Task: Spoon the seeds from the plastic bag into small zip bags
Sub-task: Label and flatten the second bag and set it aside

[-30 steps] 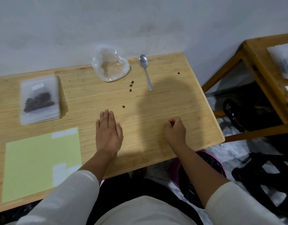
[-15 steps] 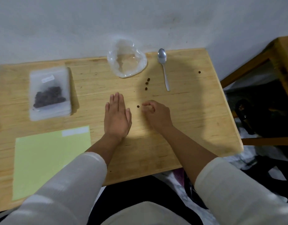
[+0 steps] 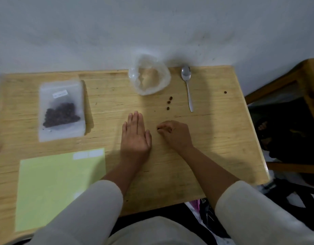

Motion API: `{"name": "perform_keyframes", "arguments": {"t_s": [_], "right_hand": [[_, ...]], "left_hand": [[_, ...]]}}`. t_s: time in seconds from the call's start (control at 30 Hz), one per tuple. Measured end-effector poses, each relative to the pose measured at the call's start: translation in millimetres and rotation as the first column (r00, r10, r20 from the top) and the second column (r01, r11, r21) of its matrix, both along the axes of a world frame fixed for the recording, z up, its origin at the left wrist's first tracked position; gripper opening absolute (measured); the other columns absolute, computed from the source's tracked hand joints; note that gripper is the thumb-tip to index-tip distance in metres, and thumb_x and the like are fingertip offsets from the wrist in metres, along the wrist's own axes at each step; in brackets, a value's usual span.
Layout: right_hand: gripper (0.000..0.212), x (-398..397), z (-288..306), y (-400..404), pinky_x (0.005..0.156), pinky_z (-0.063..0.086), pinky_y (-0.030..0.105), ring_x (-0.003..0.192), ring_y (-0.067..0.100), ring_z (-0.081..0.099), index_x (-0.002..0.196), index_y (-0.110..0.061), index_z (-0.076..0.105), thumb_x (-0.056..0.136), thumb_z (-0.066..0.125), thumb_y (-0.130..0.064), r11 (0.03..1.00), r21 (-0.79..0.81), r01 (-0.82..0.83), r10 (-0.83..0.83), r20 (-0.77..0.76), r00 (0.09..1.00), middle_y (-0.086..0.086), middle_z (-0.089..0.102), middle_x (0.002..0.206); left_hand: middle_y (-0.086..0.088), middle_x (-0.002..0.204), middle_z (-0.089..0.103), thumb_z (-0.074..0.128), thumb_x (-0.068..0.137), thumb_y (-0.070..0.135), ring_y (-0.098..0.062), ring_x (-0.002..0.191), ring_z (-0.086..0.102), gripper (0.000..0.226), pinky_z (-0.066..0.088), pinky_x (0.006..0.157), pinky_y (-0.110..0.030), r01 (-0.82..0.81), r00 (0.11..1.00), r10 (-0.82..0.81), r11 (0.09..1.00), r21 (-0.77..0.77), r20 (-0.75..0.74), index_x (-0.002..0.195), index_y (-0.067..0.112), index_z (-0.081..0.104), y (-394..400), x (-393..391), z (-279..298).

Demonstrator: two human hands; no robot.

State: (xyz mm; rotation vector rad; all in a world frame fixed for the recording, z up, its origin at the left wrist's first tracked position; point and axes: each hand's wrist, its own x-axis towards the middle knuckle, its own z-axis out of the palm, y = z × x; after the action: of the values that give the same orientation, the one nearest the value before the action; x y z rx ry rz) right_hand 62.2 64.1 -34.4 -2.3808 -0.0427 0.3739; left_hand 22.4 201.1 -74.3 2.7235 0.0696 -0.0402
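A clear plastic bag (image 3: 150, 76) lies open and looks empty at the table's back edge. To its right lies a metal spoon (image 3: 187, 85), untouched. Three loose seeds (image 3: 169, 102) lie between them, and one more seed (image 3: 225, 92) sits far right. A stack of small zip bags (image 3: 61, 110), the top one holding dark seeds, rests at the left. My left hand (image 3: 136, 135) lies flat on the table, palm down. My right hand (image 3: 175, 133) is beside it, fingertips pinched on a single seed (image 3: 158, 128) on the wood.
The wooden table (image 3: 223, 138) stands against a pale wall. A light green sheet (image 3: 59, 184) with white labels lies at the front left. A second wooden table (image 3: 310, 82) stands to the right, with dark objects on the floor beneath it.
My right hand moved left from the table's front right to the lone seed near my left hand and closed its fingertips on it. The left hand stayed flat.
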Motion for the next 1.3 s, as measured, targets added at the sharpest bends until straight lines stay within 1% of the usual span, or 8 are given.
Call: {"name": "perform_keyframes", "arguments": {"t_s": [0.13, 0.2, 0.4, 0.5, 0.63, 0.8, 0.9, 1.3], "right_hand": [[0.012, 4.2, 2.3, 3.9, 0.064, 0.037, 0.012, 0.065, 0.003, 0.05, 0.094, -0.011, 0.068, 0.085, 0.062, -0.017, 0.999, -0.038, -0.036, 0.036, 0.003, 0.999, -0.005, 0.065, 0.08], [0.007, 6.3, 5.7, 5.2, 0.056, 0.035, 0.007, 0.058, 0.001, 0.043, 0.09, -0.012, 0.063, 0.086, 0.06, -0.017, 0.989, 0.072, 0.127, -0.125, -0.043, 0.991, -0.009, 0.053, 0.068], [0.014, 24.9, 18.9, -6.0, 0.044, 0.04, 0.017, 0.053, 0.012, 0.046, 0.075, -0.007, 0.053, 0.087, 0.044, -0.009, 0.683, 0.402, 0.61, -0.448, -0.429, 0.784, 0.005, 0.053, 0.065], [0.016, 40.4, 10.3, -20.9, 0.06, 0.043, 0.023, 0.062, 0.009, 0.051, 0.074, -0.015, 0.06, 0.088, 0.053, -0.018, 0.871, 0.265, 0.414, -0.372, -0.197, 0.907, -0.004, 0.057, 0.068], [0.015, 59.9, 5.7, -32.8, 0.063, 0.036, 0.006, 0.057, -0.008, 0.05, 0.096, -0.014, 0.071, 0.085, 0.06, -0.015, 0.981, 0.143, 0.131, -0.136, 0.026, 0.99, -0.018, 0.053, 0.063], [0.02, 68.4, -3.2, -33.6, 0.086, 0.044, 0.023, 0.084, 0.008, 0.062, 0.103, -0.011, 0.071, 0.084, 0.064, -0.014, 0.996, 0.07, -0.061, 0.053, 0.112, 0.992, 0.006, 0.071, 0.1], [0.016, 68.7, -9.3, -34.0, 0.085, 0.049, 0.034, 0.087, 0.019, 0.065, 0.097, -0.011, 0.073, 0.083, 0.066, -0.015, 0.993, 0.022, -0.115, 0.111, 0.155, 0.982, 0.009, 0.072, 0.094], [0.005, 71.6, -14.3, -35.3, 0.074, 0.037, 0.02, 0.083, 0.012, 0.057, 0.079, -0.011, 0.065, 0.083, 0.064, -0.013, 0.993, 0.006, -0.118, 0.116, 0.101, 0.988, 0.004, 0.067, 0.084]], "left_hand": [[-0.021, 0.148, 0.033, 0.031, 0.093, 0.027, -0.033, 0.14, 0.026, 0.056, 0.019, 0.114, -0.046, 0.018, 1.0, -0.018, 1.0, 0.016, 0.002, 0.14, -0.004, 0.035, 0.6, 1.0, -0.9], [-0.021, 0.148, 0.033, 0.031, 0.092, 0.027, -0.033, 0.14, 0.026, 0.057, 0.016, 0.114, -0.046, 0.006, 1.0, -0.006, 1.0, 0.007, -0.008, 0.14, -0.004, 0.035, -0.9, 2.3, 0.0], [-0.017, 0.154, 0.021, 0.036, 0.097, 0.023, -0.029, 0.144, 0.012, 0.056, 0.009, 0.117, -0.043, 0.006, 1.0, -0.006, 0.996, -0.091, 0.004, 0.146, 0.001, 0.022, -25.8, 28.5, 9.9], [-0.015, 0.156, 0.014, 0.032, 0.098, 0.025, -0.027, 0.145, 0.005, 0.057, 0.005, 0.118, -0.04, -0.049, 0.999, 0.048, 0.996, -0.072, -0.013, 0.147, 0.001, 0.017, -41.6, 45.4, 11.4], [-0.011, 0.158, 0.007, 0.024, 0.099, 0.028, -0.023, 0.146, 0.0, 0.057, -0.001, 0.118, -0.037, -0.128, 0.99, 0.128, 0.992, 0.012, -0.054, 0.149, 0.004, 0.011, -52.9, 51.9, 4.5], [-0.011, 0.157, 0.014, 0.027, 0.098, 0.03, -0.022, 0.146, 0.004, 0.057, 0.004, 0.119, -0.038, -0.164, 0.986, 0.165, 0.986, 0.028, -0.029, 0.148, 0.005, 0.016, -56.2, 52.2, 3.7], [-0.011, 0.157, 0.014, 0.027, 0.098, 0.03, -0.021, 0.146, 0.004, 0.057, 0.002, 0.118, -0.035, -0.163, 0.986, 0.164, 0.986, 0.029, -0.019, 0.148, 0.005, 0.016, -56.5, 51.8, 3.6], [-0.012, 0.155, 0.019, 0.028, 0.097, 0.03, -0.021, 0.145, 0.007, 0.057, 0.003, 0.118, -0.034, -0.179, 0.984, 0.179, 0.983, 0.027, 0.028, 0.147, 0.004, 0.02, -58.9, 49.9, 0.9]]}}
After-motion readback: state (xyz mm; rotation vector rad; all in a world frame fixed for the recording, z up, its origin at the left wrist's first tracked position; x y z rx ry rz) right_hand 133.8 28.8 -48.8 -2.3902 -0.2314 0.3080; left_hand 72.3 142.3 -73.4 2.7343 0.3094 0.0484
